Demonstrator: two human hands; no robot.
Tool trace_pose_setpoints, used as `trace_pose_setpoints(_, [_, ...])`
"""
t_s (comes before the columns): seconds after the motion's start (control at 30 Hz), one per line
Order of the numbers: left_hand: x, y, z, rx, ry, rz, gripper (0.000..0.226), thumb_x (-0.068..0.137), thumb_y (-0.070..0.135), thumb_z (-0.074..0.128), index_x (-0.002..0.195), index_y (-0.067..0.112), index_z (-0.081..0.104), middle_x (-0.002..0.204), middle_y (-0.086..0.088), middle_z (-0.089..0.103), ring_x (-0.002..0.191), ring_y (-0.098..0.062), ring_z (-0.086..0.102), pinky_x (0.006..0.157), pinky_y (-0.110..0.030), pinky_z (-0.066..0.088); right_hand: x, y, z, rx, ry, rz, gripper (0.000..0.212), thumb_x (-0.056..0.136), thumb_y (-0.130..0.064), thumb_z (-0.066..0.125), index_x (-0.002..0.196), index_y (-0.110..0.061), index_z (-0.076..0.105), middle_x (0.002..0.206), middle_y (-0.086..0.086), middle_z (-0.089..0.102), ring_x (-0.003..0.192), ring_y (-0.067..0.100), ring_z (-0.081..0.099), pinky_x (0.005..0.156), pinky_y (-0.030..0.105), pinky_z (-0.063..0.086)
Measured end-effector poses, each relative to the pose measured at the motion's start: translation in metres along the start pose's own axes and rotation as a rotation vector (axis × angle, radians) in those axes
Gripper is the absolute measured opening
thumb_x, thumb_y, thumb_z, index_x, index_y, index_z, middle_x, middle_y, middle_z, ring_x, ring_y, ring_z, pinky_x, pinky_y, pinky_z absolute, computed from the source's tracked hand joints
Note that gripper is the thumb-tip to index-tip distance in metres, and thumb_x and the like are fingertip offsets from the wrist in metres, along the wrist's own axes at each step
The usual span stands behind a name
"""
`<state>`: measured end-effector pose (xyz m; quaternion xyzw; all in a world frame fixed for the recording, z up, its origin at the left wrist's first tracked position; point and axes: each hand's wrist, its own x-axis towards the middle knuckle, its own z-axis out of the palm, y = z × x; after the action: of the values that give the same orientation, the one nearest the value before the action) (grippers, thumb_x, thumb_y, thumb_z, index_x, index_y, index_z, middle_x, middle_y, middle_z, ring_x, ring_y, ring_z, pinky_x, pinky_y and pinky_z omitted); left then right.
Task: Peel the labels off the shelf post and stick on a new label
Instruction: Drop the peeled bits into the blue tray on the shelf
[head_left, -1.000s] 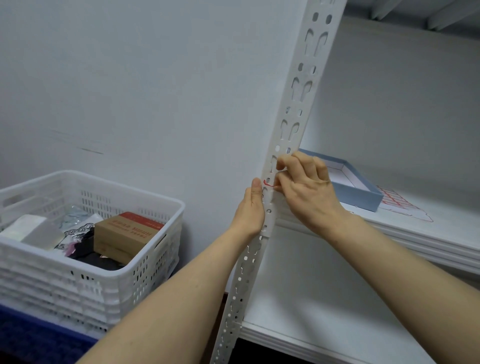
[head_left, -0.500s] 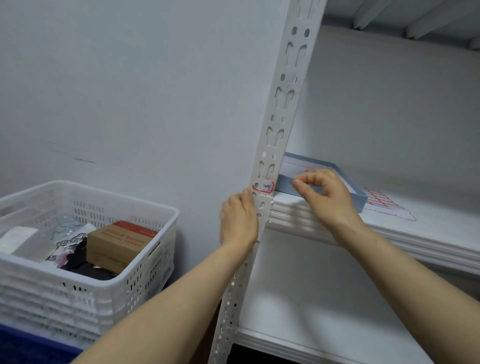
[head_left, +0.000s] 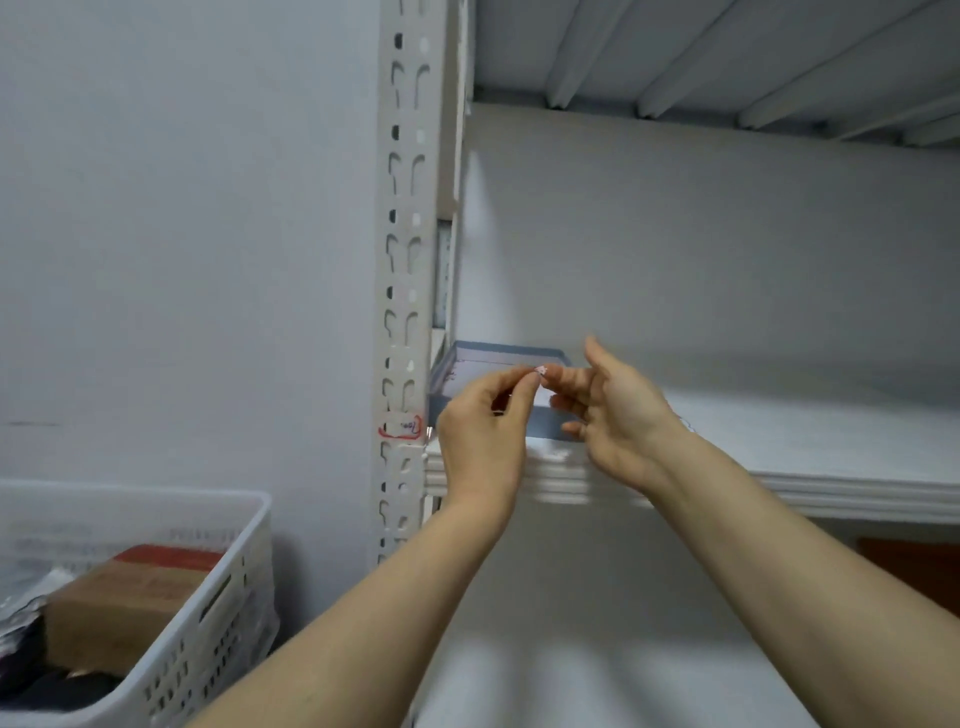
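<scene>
Both bare forearms are stretching out from the near edge and leaning toward each other. The left hand (head_left: 483, 441) is showing its back, with thumb and forefinger curled together and pinching a small pale scrap (head_left: 541, 370) at their tips. The right hand (head_left: 618, 415) is standing just to the right of it, palm turned to the left and thumb pointing up. Its fingers (head_left: 571, 379) are nearly straight and spread, the upper one meeting the scrap.

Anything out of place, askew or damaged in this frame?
Nothing spilled or broken. The red-outlined label on the shelf post looks slightly crooked, and the left hand pinches a small crumpled scrap in front of the blue tray.
</scene>
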<state>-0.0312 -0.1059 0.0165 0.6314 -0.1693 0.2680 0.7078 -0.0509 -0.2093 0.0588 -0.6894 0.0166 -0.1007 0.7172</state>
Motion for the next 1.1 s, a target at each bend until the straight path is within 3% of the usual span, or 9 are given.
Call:
trace_pose_setpoints(0.13, [0.004, 0.007, 0.022, -0.026, -0.039, -0.049, 0.008, 0.083, 0.022, 0.069, 0.089, 0.025, 0.074, 0.076, 0.022, 0.066, 0.076, 0.0, 0.064, 0.078, -0.032, 0.056, 0.007, -0.004, -0.018, -0.006, 0.017, 0.001, 0.057, 0.095, -0.056, 0.025, 0.074, -0.021, 0.065, 0.096, -0.007, 0.062, 0.092, 0.014, 0.045, 0.071, 0.028, 0.031])
trace_pose_setpoints(0.27, [0.016, 0.009, 0.038, -0.05, -0.045, -0.12, 0.007, 0.081, 0.023, 0.071, 0.087, 0.02, 0.075, 0.079, 0.009, 0.072, 0.075, -0.008, 0.065, 0.078, -0.036, 0.057, 0.016, -0.007, -0.029, -0.017, 0.032, -0.005, 0.056, 0.095, -0.056, 0.025, 0.082, -0.021, 0.067, 0.109, -0.004, 0.061, 0.104, 0.015, 0.046, 0.081, 0.031, 0.031])
trace_pose_setpoints(0.43, [0.031, 0.009, 0.051, -0.029, -0.07, -0.156, 0.01, 0.085, 0.013, 0.064, 0.085, 0.014, 0.074, 0.073, 0.001, 0.071, 0.05, 0.001, 0.059, 0.054, -0.017, 0.052, 0.027, -0.01, -0.037, -0.044, 0.059, -0.053, 0.06, 0.096, -0.054, 0.024, 0.099, -0.018, 0.07, 0.12, 0.0, 0.06, 0.101, 0.015, 0.045, 0.075, 0.029, 0.032])
trace_pose_setpoints(0.5, [0.037, 0.009, 0.053, -0.022, -0.068, -0.169, 0.015, 0.085, 0.01, 0.061, 0.078, 0.017, 0.072, 0.069, 0.001, 0.069, 0.046, 0.002, 0.057, 0.051, -0.016, 0.051, 0.031, -0.011, -0.04, -0.044, 0.057, -0.069, 0.062, 0.096, -0.055, 0.023, 0.104, -0.017, 0.071, 0.122, 0.0, 0.06, 0.098, 0.014, 0.044, 0.074, 0.028, 0.031])
trace_pose_setpoints(0.6, [0.044, 0.009, 0.056, 0.032, -0.069, -0.166, 0.023, 0.086, 0.009, 0.058, 0.07, 0.024, 0.067, 0.065, 0.002, 0.067, 0.047, -0.003, 0.058, 0.055, -0.017, 0.053, 0.035, -0.011, -0.043, -0.041, 0.045, -0.078, 0.062, 0.095, -0.056, 0.023, 0.103, -0.019, 0.072, 0.122, -0.004, 0.061, 0.099, 0.014, 0.045, 0.076, 0.029, 0.031])
trace_pose_setpoints(0.7, [0.05, 0.008, 0.058, 0.097, -0.083, -0.161, 0.017, 0.087, 0.011, 0.056, 0.079, 0.017, 0.07, 0.063, -0.001, 0.066, 0.047, -0.005, 0.058, 0.061, -0.025, 0.055, 0.038, -0.011, -0.042, -0.04, 0.05, -0.084, 0.058, 0.095, -0.055, 0.025, 0.096, -0.022, 0.072, 0.121, -0.005, 0.061, 0.095, 0.009, 0.046, 0.073, 0.028, 0.032])
trace_pose_setpoints(0.87, [0.059, 0.003, 0.062, 0.091, -0.125, -0.211, 0.021, 0.089, 0.01, 0.052, 0.074, 0.01, 0.067, 0.059, -0.003, 0.061, 0.044, -0.006, 0.057, 0.066, -0.03, 0.055, 0.042, -0.01, -0.042, -0.01, 0.047, -0.083, 0.056, 0.096, -0.054, 0.026, 0.092, -0.023, 0.072, 0.113, -0.006, 0.062, 0.096, 0.008, 0.047, 0.071, 0.027, 0.031])
trace_pose_setpoints(0.97, [0.063, 0.003, 0.065, 0.022, -0.157, -0.274, 0.028, 0.09, 0.009, 0.052, 0.064, 0.008, 0.061, 0.056, -0.004, 0.056, 0.035, -0.003, 0.05, 0.051, -0.019, 0.05, 0.046, -0.008, -0.045, 0.071, 0.037, -0.066, 0.055, 0.096, -0.052, 0.027, 0.096, -0.021, 0.072, 0.106, -0.006, 0.065, 0.098, 0.012, 0.047, 0.072, 0.027, 0.032])
trace_pose_setpoints(1.1, [0.067, 0.003, 0.068, -0.066, -0.199, -0.313, 0.028, 0.091, 0.007, 0.054, 0.063, 0.003, 0.058, 0.057, -0.005, 0.051, 0.048, -0.013, 0.047, 0.043, -0.015, 0.046, 0.051, -0.004, -0.052, 0.204, 0.016, -0.059, 0.051, 0.096, -0.05, 0.029, 0.092, -0.022, 0.072, 0.094, -0.009, 0.068, 0.09, 0.01, 0.05, 0.072, 0.027, 0.031])
